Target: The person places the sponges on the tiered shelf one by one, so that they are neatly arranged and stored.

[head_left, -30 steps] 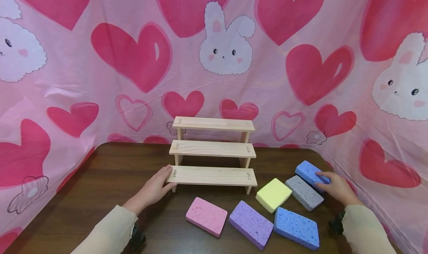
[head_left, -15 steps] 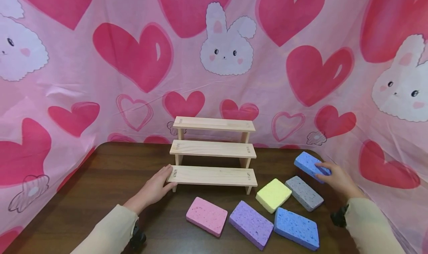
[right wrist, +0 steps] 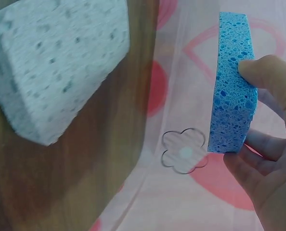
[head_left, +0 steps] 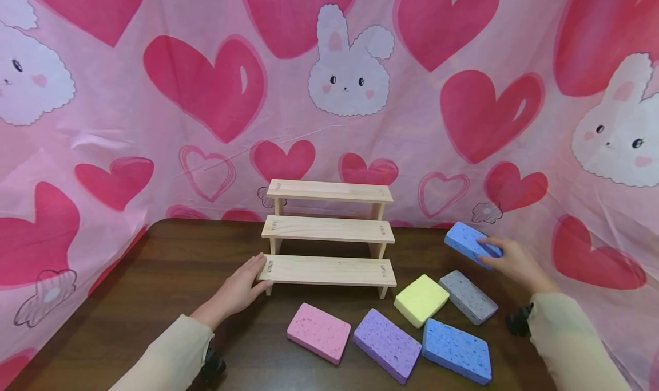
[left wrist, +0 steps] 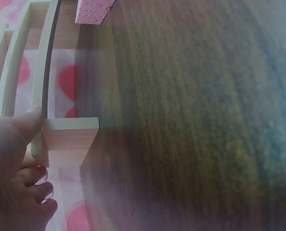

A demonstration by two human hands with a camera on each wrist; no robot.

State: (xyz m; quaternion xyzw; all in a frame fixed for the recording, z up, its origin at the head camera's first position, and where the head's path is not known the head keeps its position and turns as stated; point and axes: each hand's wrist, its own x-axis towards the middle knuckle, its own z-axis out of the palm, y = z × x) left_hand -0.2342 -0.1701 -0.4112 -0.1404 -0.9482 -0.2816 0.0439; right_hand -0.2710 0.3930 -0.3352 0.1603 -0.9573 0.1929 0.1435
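My right hand pinches a blue sponge by its near end, off the table at the back right. In the right wrist view the sponge stands on edge between thumb and fingers. My left hand holds the left end of the lowest step on a three-step wooden stand. The left wrist view shows the thumb on the board's edge and the other fingers curled by its end. Closest below the right hand lies a grey sponge, with a yellow sponge beside it.
In front of the stand lie a pink sponge, a purple sponge and a second blue sponge. A pink cloth with hearts and rabbits hangs behind and beside the brown wooden table.
My right hand has lifted the blue sponge from beside the grey one and carried it up and slightly left, toward the back. The left hand keeps its place on the stand.
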